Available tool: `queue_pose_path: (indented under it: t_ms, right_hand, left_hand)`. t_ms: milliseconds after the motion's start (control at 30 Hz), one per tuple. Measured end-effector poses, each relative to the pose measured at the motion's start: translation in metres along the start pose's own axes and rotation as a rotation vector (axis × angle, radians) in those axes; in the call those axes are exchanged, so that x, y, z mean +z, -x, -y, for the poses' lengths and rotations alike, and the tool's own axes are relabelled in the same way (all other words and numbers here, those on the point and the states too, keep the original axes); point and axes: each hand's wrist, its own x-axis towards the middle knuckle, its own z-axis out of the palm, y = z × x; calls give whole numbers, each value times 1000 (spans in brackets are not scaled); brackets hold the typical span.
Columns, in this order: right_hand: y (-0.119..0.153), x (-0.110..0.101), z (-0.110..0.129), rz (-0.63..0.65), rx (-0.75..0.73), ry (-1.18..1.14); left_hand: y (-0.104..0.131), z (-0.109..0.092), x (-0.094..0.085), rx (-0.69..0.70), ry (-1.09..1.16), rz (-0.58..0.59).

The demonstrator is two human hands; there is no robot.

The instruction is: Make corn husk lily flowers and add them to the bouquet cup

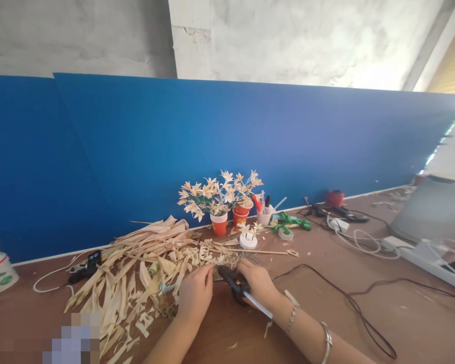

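Observation:
My right hand (256, 278) is wrapped round a black hot glue gun (233, 280), with a clear glue stick (258, 305) jutting from its back end. The gun's nozzle points left, toward my left hand (197, 289). The left fingers are pinched together at the nozzle; a bit of green shows by the fingertips, too small to name. Just beyond both hands lie dried husk pieces (174, 255) and cut scraps. A white round holder (248, 240) with a few pale husk flowers (250, 229) stands past the glue gun.
Orange paper cups (219, 225) hold pale flowers (208, 194) against the blue partition (220, 126). A pen cup (264, 216), green ribbon (288, 220) and tape roll (285, 233) sit right of them. A black cord (349, 298) and power strip (428, 258) lie right; a white tub (0, 273) stands left.

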Motion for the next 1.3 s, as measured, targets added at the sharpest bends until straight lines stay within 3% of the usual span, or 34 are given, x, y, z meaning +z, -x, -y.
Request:
queue_pose_path:
  t_ms: [967,1300]
  right_hand:
    - [0,-5,1,17,48,20]
    - [0,0,1,6,-5,19]
  left_hand:
    - [0,1,0,-4,-14,8]
    - [0,0,1,10,15,8]
